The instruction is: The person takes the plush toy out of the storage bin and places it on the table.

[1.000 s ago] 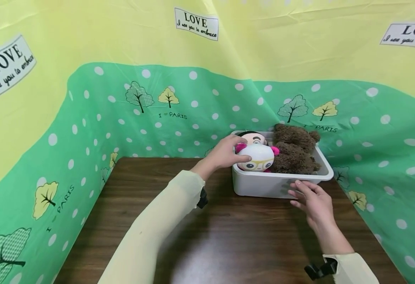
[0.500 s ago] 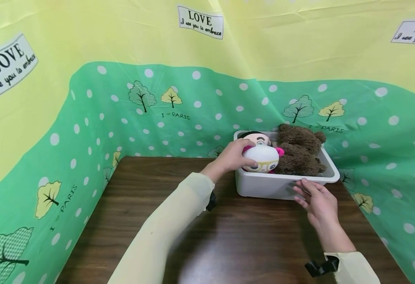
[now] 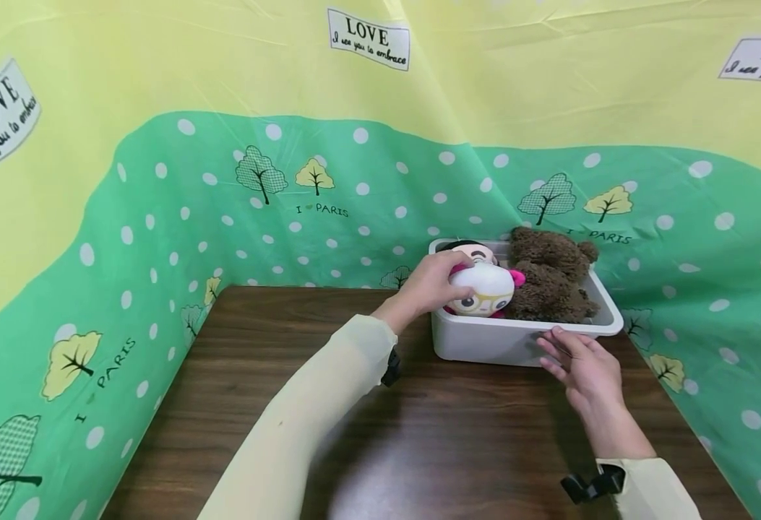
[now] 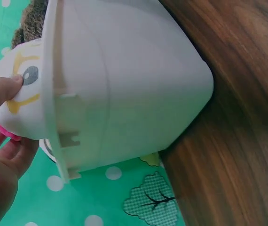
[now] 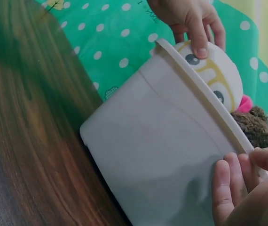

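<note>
nearest: dark wood table (image 3: 380,433), pale yellow sleeves (image 3: 295,433) on both arms. right hand (image 3: 585,368) rests at the near right corner of the white plastic bin (image 3: 484,343); fingers lie fairly straight against the front wall just under the rim, thumb up at the rim. the right wrist view confirms fingertips flat on the wall, not wrapped round it.

bin stands on the far right part of the table, close to the backdrop corner.

left hand (image 3: 428,283) reaches over the bin's left edge and grips the white round plush toy (image 3: 484,290); fingers curl over its top, thumb presses on its face near one eye. toy has yellow glasses markings and pink ears, and sits in the left front of the bin, partly above the rim.

behind it, a doll head with dark hair (image 3: 470,253). to the right, touching the white toy, a brown teddy bear (image 3: 549,278) fills the right half of the bin.

farthest: green and yellow backdrop (image 3: 289,180) with white dots, trees, "love" labels.
</note>
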`<state>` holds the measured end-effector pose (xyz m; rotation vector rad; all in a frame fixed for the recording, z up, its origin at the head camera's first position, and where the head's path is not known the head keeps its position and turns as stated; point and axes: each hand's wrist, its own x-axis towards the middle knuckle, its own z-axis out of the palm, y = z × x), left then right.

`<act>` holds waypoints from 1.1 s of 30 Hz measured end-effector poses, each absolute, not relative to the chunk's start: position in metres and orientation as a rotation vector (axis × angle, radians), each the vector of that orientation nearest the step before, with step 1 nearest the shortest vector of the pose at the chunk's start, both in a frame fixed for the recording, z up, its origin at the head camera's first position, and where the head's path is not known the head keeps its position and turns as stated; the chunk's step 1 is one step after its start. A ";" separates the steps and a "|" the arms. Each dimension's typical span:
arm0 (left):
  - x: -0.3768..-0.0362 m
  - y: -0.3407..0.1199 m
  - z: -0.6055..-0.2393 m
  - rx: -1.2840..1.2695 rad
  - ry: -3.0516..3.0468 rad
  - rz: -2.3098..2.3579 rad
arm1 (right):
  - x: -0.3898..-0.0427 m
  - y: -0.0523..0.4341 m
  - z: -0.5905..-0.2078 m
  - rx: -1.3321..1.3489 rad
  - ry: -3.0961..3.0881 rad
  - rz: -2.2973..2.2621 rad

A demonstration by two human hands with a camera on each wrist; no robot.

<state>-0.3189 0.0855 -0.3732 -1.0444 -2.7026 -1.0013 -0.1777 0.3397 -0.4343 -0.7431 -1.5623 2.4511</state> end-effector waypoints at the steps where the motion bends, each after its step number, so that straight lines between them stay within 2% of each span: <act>1: -0.318 0.085 -0.370 -1.052 -2.696 -0.994 | -0.178 0.340 -0.434 -0.738 -1.556 2.462; 8: -0.313 0.079 -0.345 -1.028 -2.610 -0.987 | -0.180 0.340 -0.430 -0.711 -1.527 2.518; 19: -0.310 0.048 -0.307 -0.887 -2.448 -1.276 | -0.182 0.335 -0.426 -0.740 -1.511 2.564; 27: -0.308 0.004 -0.266 -0.794 -2.334 -1.462 | -0.175 0.337 -0.424 -0.774 -1.521 2.580; 33: -0.320 -0.045 -0.259 -0.749 -2.278 -1.417 | -0.176 0.337 -0.426 -0.759 -1.525 2.594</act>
